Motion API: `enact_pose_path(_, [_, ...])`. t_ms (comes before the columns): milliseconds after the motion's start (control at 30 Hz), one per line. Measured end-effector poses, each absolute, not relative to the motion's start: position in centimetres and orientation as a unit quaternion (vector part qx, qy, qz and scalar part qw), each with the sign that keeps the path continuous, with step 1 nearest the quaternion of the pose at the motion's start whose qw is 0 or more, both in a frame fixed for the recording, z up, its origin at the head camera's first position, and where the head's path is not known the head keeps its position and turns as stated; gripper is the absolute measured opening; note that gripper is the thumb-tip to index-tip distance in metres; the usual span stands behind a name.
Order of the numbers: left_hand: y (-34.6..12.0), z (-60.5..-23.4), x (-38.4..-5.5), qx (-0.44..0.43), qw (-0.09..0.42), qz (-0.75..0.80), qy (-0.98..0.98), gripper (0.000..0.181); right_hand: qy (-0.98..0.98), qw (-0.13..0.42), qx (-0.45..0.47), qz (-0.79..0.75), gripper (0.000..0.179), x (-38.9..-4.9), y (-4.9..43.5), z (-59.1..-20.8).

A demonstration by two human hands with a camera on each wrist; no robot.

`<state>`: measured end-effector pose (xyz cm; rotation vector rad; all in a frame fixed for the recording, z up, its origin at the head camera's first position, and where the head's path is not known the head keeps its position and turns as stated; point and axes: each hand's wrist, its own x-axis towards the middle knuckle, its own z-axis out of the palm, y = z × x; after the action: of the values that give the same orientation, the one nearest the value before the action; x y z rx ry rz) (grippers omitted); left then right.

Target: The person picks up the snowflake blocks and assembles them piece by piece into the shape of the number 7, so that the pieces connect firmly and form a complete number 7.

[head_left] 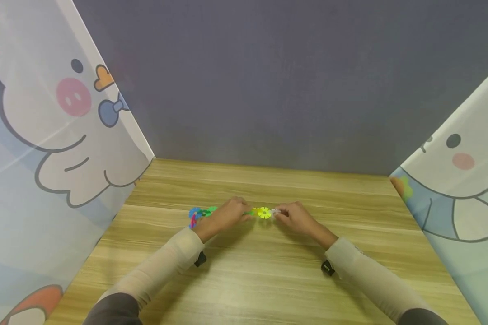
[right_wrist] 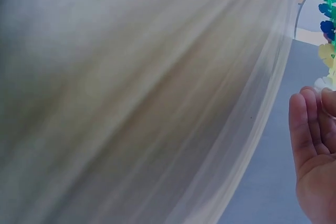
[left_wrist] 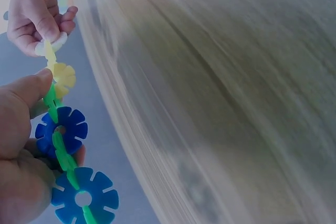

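Observation:
A chain of interlocking plastic snowflake discs stretches between the two hands. My left hand (head_left: 227, 214) grips it partway along, thumb and fingers pinching a green disc (left_wrist: 50, 99) beside a yellow disc (head_left: 264, 213). At the chain's right end, the thumb and fingers of my right hand (head_left: 298, 217) pinch a white disc (head_left: 275, 211), which meets the yellow one. Past the left hand trail a dark blue disc (left_wrist: 77, 132), more green discs and a blue disc (left_wrist: 105, 199). A pink disc (head_left: 193, 221) shows at the chain's left end. The left hand covers the chain's middle in the head view.
Both hands are over a wood-grain table (head_left: 260, 280). A dark grey panel (head_left: 268, 90) rises behind it, with cartoon-printed sheets (head_left: 20, 180) along the left and right sides. Dark wrist devices (head_left: 327, 268) hang under both pale sleeves.

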<state>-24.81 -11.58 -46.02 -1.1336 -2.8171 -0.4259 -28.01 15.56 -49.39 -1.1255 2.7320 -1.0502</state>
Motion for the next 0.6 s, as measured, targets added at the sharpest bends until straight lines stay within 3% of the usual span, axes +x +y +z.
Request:
enact_pose_path(400, [-11.24,-46.13,-24.84,-0.377,0.046,-0.134,-0.915,0.014,0.873,-0.017,-0.362,-0.325,0.010,-27.79,15.45,-49.46])
enact_pose_path(600, [-11.24,-45.85,-24.70,-0.366,0.025,-0.145,-0.919,0.025,0.870,-0.030,-0.368,-0.326,0.007,-27.91,15.76,-49.76])
